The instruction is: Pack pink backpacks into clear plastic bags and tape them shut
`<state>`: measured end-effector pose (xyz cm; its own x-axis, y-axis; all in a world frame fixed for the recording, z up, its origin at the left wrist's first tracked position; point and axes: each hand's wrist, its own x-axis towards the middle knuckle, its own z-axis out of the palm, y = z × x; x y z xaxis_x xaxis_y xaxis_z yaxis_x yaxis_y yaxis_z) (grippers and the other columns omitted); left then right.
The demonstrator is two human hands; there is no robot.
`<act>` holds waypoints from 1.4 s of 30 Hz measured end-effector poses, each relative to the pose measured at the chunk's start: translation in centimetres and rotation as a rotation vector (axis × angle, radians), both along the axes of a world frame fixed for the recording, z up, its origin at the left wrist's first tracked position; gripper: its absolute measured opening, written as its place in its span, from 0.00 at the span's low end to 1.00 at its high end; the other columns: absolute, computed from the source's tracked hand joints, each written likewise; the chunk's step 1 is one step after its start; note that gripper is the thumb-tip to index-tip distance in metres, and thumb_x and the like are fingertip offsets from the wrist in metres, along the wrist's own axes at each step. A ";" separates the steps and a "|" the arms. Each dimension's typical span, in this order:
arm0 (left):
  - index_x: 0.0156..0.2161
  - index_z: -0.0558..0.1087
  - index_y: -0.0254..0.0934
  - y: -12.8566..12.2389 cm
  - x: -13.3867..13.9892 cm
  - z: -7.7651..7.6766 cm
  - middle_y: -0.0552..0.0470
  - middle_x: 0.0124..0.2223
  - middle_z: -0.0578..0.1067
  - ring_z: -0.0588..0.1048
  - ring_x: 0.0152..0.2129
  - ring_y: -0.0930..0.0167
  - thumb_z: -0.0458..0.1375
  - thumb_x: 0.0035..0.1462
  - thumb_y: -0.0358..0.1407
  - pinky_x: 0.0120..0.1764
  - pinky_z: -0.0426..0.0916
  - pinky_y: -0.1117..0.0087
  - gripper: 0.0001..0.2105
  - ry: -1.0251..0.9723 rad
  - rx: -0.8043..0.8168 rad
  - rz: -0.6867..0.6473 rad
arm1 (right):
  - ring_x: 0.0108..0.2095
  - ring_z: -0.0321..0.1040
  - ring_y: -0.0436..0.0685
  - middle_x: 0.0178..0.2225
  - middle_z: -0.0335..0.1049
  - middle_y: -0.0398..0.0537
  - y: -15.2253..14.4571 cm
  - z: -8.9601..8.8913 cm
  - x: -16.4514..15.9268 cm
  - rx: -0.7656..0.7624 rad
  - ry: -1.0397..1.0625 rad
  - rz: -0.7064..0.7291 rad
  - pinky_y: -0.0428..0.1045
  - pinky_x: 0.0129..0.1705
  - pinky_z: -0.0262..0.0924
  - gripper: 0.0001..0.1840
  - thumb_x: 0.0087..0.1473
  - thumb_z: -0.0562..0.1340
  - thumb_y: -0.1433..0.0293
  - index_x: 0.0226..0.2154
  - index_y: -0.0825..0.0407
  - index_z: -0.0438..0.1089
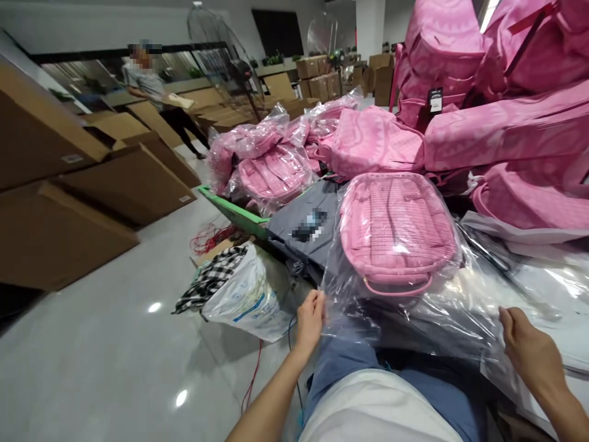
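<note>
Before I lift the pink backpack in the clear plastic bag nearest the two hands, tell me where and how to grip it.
Probably best by its carry handle, coming from the wearer's side. The pink backpack lies flat, with that handle looping out from its near edge and leaving a gap to hook. The clear plastic bag may get in the way.

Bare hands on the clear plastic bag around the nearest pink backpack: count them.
2: bare left hand at the left edge of the clear plastic bag, bare right hand at its right edge.
</note>
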<state>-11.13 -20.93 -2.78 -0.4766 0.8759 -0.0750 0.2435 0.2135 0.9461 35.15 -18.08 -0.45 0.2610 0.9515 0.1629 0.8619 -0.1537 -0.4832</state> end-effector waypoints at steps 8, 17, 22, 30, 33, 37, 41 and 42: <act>0.47 0.73 0.38 0.7 -4.2 -1.0 0.58 0.23 0.71 0.67 0.15 0.72 0.63 0.47 0.65 0.22 0.65 0.72 0.34 -0.373 -0.080 -0.136 | 0.20 0.66 0.57 0.22 0.68 0.45 0.6 -0.3 1.7 -0.073 0.673 0.021 0.51 0.20 0.63 0.30 0.54 0.58 0.37 0.35 0.48 0.70; 0.44 0.82 0.52 -0.7 -9.2 -3.6 0.47 0.47 0.83 0.79 0.49 0.60 0.55 0.64 0.45 0.61 0.65 0.53 0.12 0.778 0.385 -0.611 | 0.50 0.75 0.64 0.47 0.79 0.51 -4.1 -0.7 4.1 0.322 0.018 0.465 0.65 0.59 0.69 0.14 0.64 0.60 0.56 0.42 0.41 0.80; 0.46 0.83 0.48 -0.4 -8.3 -1.3 0.47 0.46 0.83 0.79 0.49 0.57 0.53 0.62 0.55 0.61 0.67 0.50 0.21 0.404 0.233 -0.488 | 0.46 0.76 0.66 0.44 0.80 0.53 -3.0 0.7 2.8 0.225 0.483 0.233 0.62 0.53 0.71 0.23 0.58 0.63 0.44 0.32 0.46 0.79; 0.36 0.83 0.40 1.3 -4.7 0.8 0.46 0.35 0.83 0.80 0.36 0.59 0.58 0.50 0.68 0.45 0.76 0.60 0.32 0.017 0.167 -0.116 | 0.25 0.66 0.53 0.24 0.67 0.42 2.7 0.7 -4.3 0.694 0.758 -0.134 0.50 0.30 0.66 0.26 0.61 0.59 0.43 0.30 0.48 0.65; 0.31 0.79 0.36 3.5 -4.2 0.1 0.51 0.21 0.74 0.72 0.20 0.66 0.60 0.42 0.71 0.28 0.70 0.66 0.35 -0.091 0.107 -0.060 | 0.20 0.57 0.51 0.21 0.60 0.39 5.2 0.7 -5.7 0.559 0.650 -0.232 0.48 0.23 0.57 0.33 0.55 0.56 0.34 0.28 0.48 0.62; 0.38 0.78 0.34 5.4 -3.1 0.7 0.48 0.26 0.77 0.73 0.20 0.65 0.59 0.42 0.72 0.28 0.70 0.64 0.39 -0.026 0.052 -0.030 | 0.20 0.57 0.52 0.20 0.61 0.40 6.0 0.8 -5.3 0.400 0.607 -0.183 0.49 0.24 0.57 0.34 0.52 0.56 0.33 0.27 0.48 0.64; 0.55 0.74 0.39 5.9 1.6 3.3 0.38 0.55 0.78 0.74 0.53 0.55 0.57 0.61 0.58 0.62 0.60 0.50 0.28 0.553 0.438 -0.072 | 0.19 0.55 0.51 0.20 0.58 0.38 5.3 0.5 -4.5 0.359 0.654 -0.130 0.48 0.21 0.54 0.31 0.56 0.55 0.35 0.31 0.46 0.61; 0.57 0.73 0.40 6.0 3.2 4.0 0.39 0.56 0.77 0.72 0.57 0.55 0.59 0.63 0.55 0.66 0.53 0.48 0.25 0.671 0.517 -0.191 | 0.19 0.55 0.51 0.20 0.58 0.37 5.1 0.4 -4.3 0.358 0.644 -0.118 0.48 0.21 0.54 0.31 0.57 0.54 0.35 0.32 0.46 0.61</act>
<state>-7.97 -14.96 1.26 -0.1192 0.7920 0.5987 0.7727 -0.3047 0.5569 30.83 -12.94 -0.06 0.5067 0.8286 0.2380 0.3790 0.0339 -0.9248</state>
